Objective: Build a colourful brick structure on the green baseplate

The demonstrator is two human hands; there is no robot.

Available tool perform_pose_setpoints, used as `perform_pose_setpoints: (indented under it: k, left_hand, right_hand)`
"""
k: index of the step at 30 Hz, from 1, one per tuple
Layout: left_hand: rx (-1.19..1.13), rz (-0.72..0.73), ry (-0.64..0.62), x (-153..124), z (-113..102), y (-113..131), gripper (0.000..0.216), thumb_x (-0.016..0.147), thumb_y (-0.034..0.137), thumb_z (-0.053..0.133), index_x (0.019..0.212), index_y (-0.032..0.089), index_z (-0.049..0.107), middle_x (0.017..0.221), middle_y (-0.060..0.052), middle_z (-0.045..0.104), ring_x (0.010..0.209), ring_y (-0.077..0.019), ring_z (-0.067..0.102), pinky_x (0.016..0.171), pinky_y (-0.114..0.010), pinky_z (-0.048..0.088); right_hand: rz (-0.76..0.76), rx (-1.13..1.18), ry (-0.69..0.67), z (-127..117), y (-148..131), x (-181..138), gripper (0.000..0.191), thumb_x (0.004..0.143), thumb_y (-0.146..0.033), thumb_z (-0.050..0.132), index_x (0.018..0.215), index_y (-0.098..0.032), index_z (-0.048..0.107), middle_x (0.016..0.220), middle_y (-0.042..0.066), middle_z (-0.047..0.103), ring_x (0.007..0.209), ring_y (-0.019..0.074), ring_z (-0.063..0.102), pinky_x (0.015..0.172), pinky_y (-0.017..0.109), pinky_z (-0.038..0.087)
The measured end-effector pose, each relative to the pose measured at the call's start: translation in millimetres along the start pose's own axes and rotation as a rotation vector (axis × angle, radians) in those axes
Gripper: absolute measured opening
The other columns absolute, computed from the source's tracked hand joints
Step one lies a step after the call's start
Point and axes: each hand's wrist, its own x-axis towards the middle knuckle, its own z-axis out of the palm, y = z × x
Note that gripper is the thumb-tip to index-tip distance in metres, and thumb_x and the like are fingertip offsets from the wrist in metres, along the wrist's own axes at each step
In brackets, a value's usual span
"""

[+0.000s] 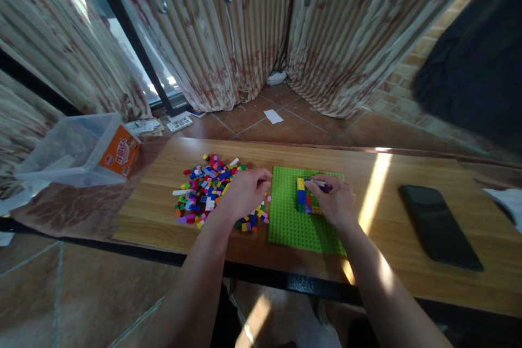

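A green studded baseplate (281, 223) lies on the wooden table. On it stands a small structure of building bricks (301, 196), with blue and yellow bricks along its left side. My right hand (339, 204) is over the structure, thumb and fingers closed around a brick at its upper edge; the palm covers the right part. My left hand (247, 190) is above the right side of a loose pile of multicoloured bricks (210, 187), just left of the baseplate. Its fingers are curled together, and whatever is between them is hidden.
A dark phone-like slab (440, 227) lies on the table (379, 277) at right. Left of the table stands a clear plastic bin (77, 147) with an orange label. Patterned curtains (261, 27) hang behind, and a white paper (273, 116) lies on the floor.
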Motion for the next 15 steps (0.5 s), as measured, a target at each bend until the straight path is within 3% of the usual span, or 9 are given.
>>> perform_pose_setpoints:
  k: [4, 8, 15]
  left_hand:
    - [-0.054, -0.021, 0.121, 8, 34, 19, 0.024, 0.087, 0.019, 0.055, 0.109, 0.017, 0.065, 0.1, -0.007, 0.072, 0.082, -0.0172, 0.066, 0.079, -0.032, 0.053]
    - [-0.135, -0.084, 0.119, 21, 65, 27, 0.029, 0.088, 0.02, 0.055, 0.116, 0.019, 0.063, 0.109, -0.007, 0.071, 0.084, -0.0175, 0.066, 0.075, -0.031, 0.054]
    - [-0.091, -0.06, 0.066, 29, 78, 24, 0.028, 0.087, 0.019, 0.056, 0.113, 0.018, 0.066, 0.112, -0.007, 0.071, 0.095, -0.0198, 0.066, 0.081, -0.033, 0.054]
  right_hand:
    - [0.057, -0.017, 0.03, -1, -11, -4, 0.04, 0.082, -0.059, 0.054, 0.096, -0.027, 0.074, 0.103, 0.009, 0.069, 0.106, 0.0339, 0.052, 0.089, 0.053, 0.038]
    - [0.067, -0.008, 0.032, 0, -13, -5, 0.04, 0.085, -0.057, 0.049, 0.098, -0.029, 0.074, 0.105, 0.009, 0.069, 0.106, 0.0326, 0.052, 0.09, 0.052, 0.036]
    - [0.09, 0.036, 0.033, -2, -12, -3, 0.042, 0.08, -0.059, 0.056, 0.101, -0.027, 0.074, 0.108, 0.009, 0.07, 0.108, 0.0332, 0.053, 0.091, 0.053, 0.037]
